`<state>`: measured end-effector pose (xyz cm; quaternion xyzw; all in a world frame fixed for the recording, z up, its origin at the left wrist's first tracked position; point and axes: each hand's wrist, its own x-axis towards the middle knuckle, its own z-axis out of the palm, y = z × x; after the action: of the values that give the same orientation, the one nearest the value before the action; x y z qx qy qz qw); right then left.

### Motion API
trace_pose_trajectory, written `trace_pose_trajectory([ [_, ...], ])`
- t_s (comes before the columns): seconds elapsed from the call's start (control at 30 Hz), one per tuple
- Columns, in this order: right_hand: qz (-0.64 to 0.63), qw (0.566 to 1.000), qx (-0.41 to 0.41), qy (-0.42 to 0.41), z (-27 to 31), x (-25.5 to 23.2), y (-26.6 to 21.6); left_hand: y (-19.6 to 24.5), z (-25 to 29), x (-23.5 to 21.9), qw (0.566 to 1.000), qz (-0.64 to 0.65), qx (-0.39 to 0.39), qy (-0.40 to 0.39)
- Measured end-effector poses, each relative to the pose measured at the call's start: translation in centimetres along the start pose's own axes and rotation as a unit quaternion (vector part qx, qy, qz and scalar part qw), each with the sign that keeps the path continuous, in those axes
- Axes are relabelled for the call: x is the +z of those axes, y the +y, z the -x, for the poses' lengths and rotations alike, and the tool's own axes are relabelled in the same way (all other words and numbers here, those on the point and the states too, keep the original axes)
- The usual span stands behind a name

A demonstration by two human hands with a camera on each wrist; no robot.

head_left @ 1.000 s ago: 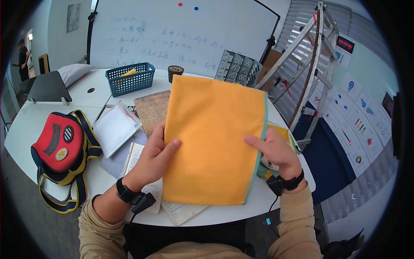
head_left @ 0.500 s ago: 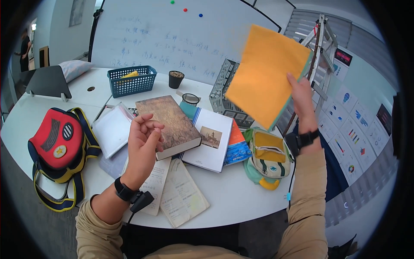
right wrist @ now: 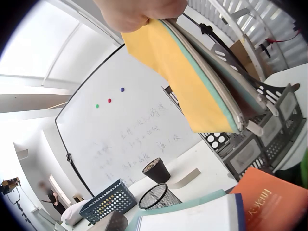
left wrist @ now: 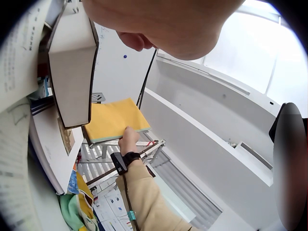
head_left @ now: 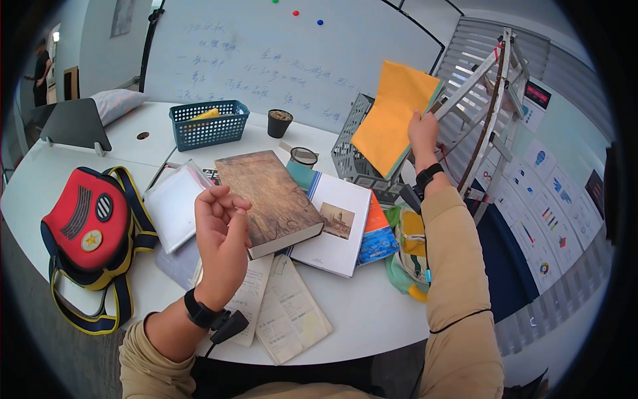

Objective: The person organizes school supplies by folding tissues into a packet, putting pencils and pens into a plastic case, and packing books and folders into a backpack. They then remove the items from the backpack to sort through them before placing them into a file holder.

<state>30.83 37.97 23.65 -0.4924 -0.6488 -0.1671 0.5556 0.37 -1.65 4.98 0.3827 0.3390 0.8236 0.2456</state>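
Note:
The right hand (head_left: pixel 423 136) grips the edge of a yellow folder (head_left: pixel 393 110) with a teal border, held tilted over the grey file rack (head_left: pixel 355 149) at the back right. In the right wrist view the folder's (right wrist: pixel 180 82) lower end is at the rack's (right wrist: pixel 245 161) compartments; whether it touches them I cannot tell. The left hand (head_left: pixel 222 233) hangs in the air with loosely curled fingers, holding nothing, in front of a thick brown book (head_left: pixel 269 199). In the left wrist view, that book's (left wrist: pixel 72 72) page edges show beside the left hand (left wrist: pixel 163 24).
An open white book (head_left: pixel 332 223), an orange and blue book (head_left: pixel 377 233), worn notebooks (head_left: pixel 292 316) and a small backpack (head_left: pixel 407 256) lie on the table. A red bag (head_left: pixel 90 223) is at left. Behind stand a teal basket (head_left: pixel 209 126), a plant pot (head_left: pixel 279 124) and a mesh cup (head_left: pixel 304 157).
The left hand has let go of the yellow folder and drawn back from it. The right hand has carried the folder to the right and away, over the grey rack.

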Motion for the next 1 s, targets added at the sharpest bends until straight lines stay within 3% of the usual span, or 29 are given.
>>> trace_pose_trajectory([
  [0.2,0.016,1.0,-0.009,0.02,-0.8,3.5,0.4,0.3,0.5,0.2,1.0,-0.006,0.013,-0.015],
  [0.47,0.003,0.998,-0.055,-0.001,-3.9,2.7,3.4,-0.3,0.4,0.4,1.0,-0.021,0.02,-0.006],
  [0.63,-0.032,0.997,-0.073,-0.016,-2.1,4.2,1.1,-0.7,0.3,0.1,1.0,-0.023,0.013,0.0],
  [0.8,-0.106,0.994,-0.01,0.029,0.0,6.9,-0.3,-0.7,0.2,0.2,1.0,-0.022,0.003,0.008],
  [0.9,-0.171,0.98,-0.014,0.099,2.1,9.1,-0.4,-0.7,0.2,0.0,1.0,-0.013,-0.008,-0.003],
  [1.0,-0.209,0.973,-0.003,0.103,4.2,11.1,0.5,-1.0,0.2,0.0,1.0,-0.027,-0.005,-0.005],
])
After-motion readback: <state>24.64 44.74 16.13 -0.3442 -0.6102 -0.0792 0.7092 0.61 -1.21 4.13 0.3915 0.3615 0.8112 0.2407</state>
